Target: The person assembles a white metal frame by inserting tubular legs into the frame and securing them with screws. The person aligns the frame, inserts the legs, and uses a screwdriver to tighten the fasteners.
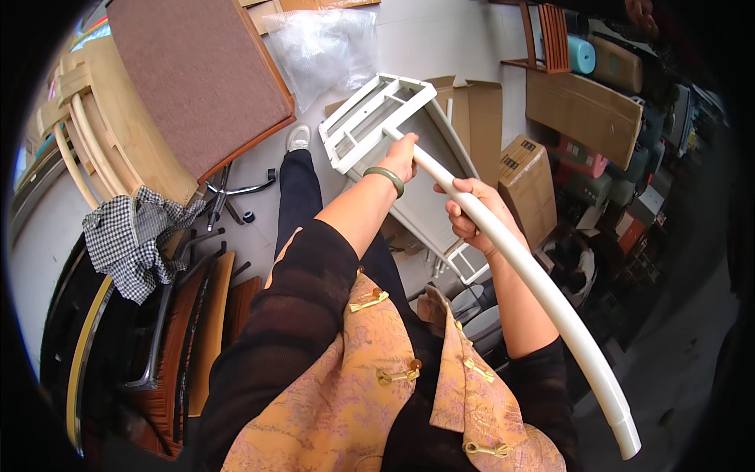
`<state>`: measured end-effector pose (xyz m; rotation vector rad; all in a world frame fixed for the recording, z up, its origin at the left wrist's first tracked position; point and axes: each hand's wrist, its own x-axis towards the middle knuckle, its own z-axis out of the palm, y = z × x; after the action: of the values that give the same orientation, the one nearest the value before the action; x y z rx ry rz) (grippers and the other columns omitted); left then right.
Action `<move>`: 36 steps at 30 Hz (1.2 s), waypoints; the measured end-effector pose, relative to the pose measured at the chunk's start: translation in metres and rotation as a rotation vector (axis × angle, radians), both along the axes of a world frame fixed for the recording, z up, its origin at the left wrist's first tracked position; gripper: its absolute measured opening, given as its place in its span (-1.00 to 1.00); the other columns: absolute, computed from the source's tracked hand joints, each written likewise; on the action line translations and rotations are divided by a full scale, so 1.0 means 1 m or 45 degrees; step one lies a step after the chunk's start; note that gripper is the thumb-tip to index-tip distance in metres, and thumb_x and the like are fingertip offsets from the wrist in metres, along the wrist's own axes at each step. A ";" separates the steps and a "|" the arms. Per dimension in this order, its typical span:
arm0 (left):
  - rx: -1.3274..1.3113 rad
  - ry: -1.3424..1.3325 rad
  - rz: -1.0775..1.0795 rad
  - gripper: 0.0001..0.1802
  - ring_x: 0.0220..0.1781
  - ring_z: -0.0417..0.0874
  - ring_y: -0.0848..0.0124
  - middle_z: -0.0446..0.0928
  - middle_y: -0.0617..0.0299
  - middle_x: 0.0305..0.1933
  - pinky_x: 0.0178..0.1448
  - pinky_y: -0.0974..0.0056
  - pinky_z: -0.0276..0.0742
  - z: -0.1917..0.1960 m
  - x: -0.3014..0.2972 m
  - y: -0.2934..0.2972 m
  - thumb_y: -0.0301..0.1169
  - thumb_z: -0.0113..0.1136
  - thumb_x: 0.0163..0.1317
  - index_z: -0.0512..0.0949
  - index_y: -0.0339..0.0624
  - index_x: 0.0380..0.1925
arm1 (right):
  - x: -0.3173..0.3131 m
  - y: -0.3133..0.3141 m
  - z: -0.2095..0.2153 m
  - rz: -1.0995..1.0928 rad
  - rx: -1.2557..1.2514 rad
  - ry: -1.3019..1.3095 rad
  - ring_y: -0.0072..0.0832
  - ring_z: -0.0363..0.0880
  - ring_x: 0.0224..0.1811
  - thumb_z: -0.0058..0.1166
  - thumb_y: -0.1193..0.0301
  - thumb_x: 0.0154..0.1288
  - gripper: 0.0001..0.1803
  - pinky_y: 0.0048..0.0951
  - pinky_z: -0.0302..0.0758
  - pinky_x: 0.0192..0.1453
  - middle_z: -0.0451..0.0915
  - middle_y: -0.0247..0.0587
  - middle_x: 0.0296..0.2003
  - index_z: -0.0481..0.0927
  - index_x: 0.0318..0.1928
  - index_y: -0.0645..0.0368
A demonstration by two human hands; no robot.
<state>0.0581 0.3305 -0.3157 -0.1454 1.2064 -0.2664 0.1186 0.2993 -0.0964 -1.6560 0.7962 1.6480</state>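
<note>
A long white tube (543, 291) runs slantwise from the white slatted rack (363, 149) down to the lower right. Near its far end my left hand (404, 159) is closed around it, with a green bangle on that wrist. My right hand (478, 214) grips the same tube a little farther down, its fingers curled about the shaft. The far end of the tube meets or overlaps the rack's frame; whether they are joined I cannot tell. The rack stands or leans just beyond my hands, its panel sloping toward the right.
A brown-topped table (193, 75) is at upper left, by clear plastic wrap (324, 49). A cardboard box (519, 189) and flat cardboard (582, 118) lie to the right. Stacked furniture, with a checkered cloth (135, 236), crowds the left. A chair base (228, 193) stands near my foot.
</note>
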 end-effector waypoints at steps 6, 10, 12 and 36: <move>0.353 -0.448 -0.094 -0.40 -0.63 0.17 0.55 0.33 0.35 -0.60 -0.56 0.40 0.09 0.045 -0.044 -0.018 0.16 -0.31 0.37 0.40 -0.11 -0.52 | -0.010 -0.017 -0.015 -0.292 0.225 0.002 -0.60 0.18 -0.78 -0.07 0.27 0.24 -0.70 -0.58 0.07 -0.71 0.45 -0.28 -0.62 0.46 -0.23 0.30; 0.325 -0.919 -0.274 -0.37 -0.55 0.24 0.62 0.53 0.38 -0.45 -0.46 0.49 0.12 0.095 -0.085 -0.015 0.12 -0.42 0.43 0.53 -0.12 -0.27 | -0.021 -0.025 -0.029 -0.479 0.463 0.001 -0.51 0.24 -0.71 -0.07 0.24 0.22 -0.65 -0.53 0.16 -0.67 0.44 -0.19 -0.59 0.44 -0.29 0.36; 0.279 -1.141 -0.274 -0.41 -0.56 0.23 0.62 0.48 0.32 -0.47 -0.48 0.51 0.13 0.110 -0.102 -0.005 0.08 -0.34 0.44 0.56 -0.13 -0.16 | -0.025 -0.028 -0.033 -0.596 0.397 -0.040 -0.50 0.27 -0.69 -0.02 0.24 0.18 -0.63 -0.53 0.20 -0.65 0.46 -0.16 -0.56 0.43 -0.26 0.38; 2.281 1.107 -1.322 -0.56 0.30 0.13 0.09 0.22 0.04 0.21 0.29 0.11 0.22 -0.067 -0.215 0.161 -0.50 0.17 0.06 0.43 -0.01 0.00 | -0.040 -0.024 -0.033 -0.937 0.497 0.034 -0.45 0.34 -0.40 0.06 0.42 0.03 -0.48 -0.48 0.33 -0.26 0.41 -0.11 -0.37 0.26 -0.06 0.56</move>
<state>-0.1564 0.4914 -0.3832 2.1430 1.8553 0.1074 0.0788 0.2753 -0.1296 -0.9099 0.8876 1.1938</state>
